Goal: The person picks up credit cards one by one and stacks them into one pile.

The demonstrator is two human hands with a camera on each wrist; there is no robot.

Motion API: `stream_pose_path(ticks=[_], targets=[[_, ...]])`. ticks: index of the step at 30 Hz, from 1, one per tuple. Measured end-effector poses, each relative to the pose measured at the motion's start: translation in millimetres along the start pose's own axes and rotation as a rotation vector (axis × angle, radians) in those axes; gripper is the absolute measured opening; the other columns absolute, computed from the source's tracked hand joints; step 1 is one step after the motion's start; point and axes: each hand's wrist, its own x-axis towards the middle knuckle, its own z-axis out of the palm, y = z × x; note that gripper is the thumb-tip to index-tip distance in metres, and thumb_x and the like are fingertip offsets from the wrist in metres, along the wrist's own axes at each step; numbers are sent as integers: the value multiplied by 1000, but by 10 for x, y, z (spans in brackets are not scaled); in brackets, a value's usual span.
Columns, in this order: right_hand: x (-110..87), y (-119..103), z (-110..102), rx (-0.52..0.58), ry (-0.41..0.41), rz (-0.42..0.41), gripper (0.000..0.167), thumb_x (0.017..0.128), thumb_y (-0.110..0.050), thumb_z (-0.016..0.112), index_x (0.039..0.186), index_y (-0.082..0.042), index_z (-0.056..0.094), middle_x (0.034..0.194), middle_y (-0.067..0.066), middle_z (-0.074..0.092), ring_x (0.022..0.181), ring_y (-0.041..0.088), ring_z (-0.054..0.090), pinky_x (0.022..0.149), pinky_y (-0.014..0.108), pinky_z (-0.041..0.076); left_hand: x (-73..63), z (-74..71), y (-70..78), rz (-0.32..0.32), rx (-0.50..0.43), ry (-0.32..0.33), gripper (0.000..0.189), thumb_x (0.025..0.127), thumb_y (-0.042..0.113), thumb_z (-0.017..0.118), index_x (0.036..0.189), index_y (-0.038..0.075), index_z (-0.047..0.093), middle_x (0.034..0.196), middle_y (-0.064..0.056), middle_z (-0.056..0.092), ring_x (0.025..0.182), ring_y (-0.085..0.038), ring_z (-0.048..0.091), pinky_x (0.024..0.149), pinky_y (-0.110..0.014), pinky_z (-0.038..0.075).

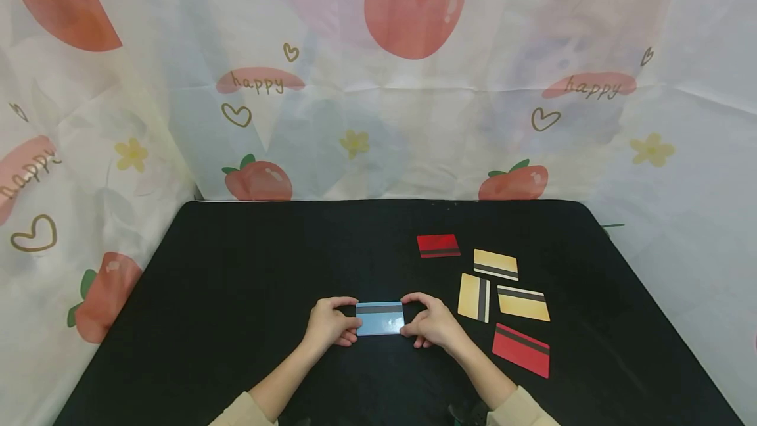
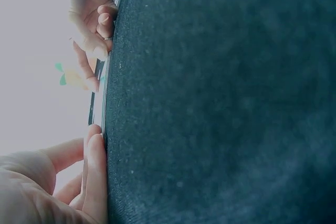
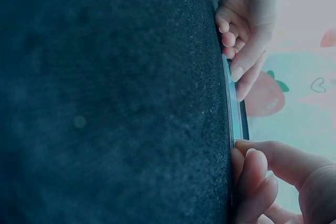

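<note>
In the head view a light blue card [image 1: 380, 322] with a dark stripe along its far side lies between both hands, at the front middle of the black table. My left hand [image 1: 328, 325] pinches its left end, index finger at the far corner and thumb at the near one. At the right end, my right hand [image 1: 436, 325] pinches the card the same way. Seen edge-on in the right wrist view, the blue card [image 3: 235, 111] is low over the table surface, with the remaining fingers curled beside it.
To the right on the black table [image 1: 254, 255] lie several striped cards: a red card [image 1: 438, 243] farthest back, a yellow card [image 1: 495, 261], an upright yellow card [image 1: 470, 296], another yellow card [image 1: 524, 307] and a nearer red card [image 1: 520, 354]. A printed curtain [image 1: 414, 117] hangs behind.
</note>
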Motion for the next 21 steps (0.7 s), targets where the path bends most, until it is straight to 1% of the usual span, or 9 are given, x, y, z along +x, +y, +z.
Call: stream_pose_path(ticks=[5,12,21], targets=[[4,5,7,-1,6,-9,51,74,-2,72,120,-3,51,61,10,62,38,12,51,39,17,41,-2,0,1,3,4,-2,43,72,-3,71,114,-2,61,53,-6,61,41,-11,58,43,-29,53],[21,44,11,-9,0,-31,49,75,1,70,120,1,50,61,17,61,38,14,52,40,19,42,-6,-2,-1,12,12,-5,44,73,-2,71,116,-1,60,53,-5,60,41,-12,59,43,-29,53],[3,14,-8,-2,-20,-25,50,74,-3,73,119,-3,51,59,9,61,40,13,54,40,18,44,-13,-7,4,11,15,-7,44,74,-1,70,116,-1,60,53,-5,59,42,-13,59,44,-30,53]])
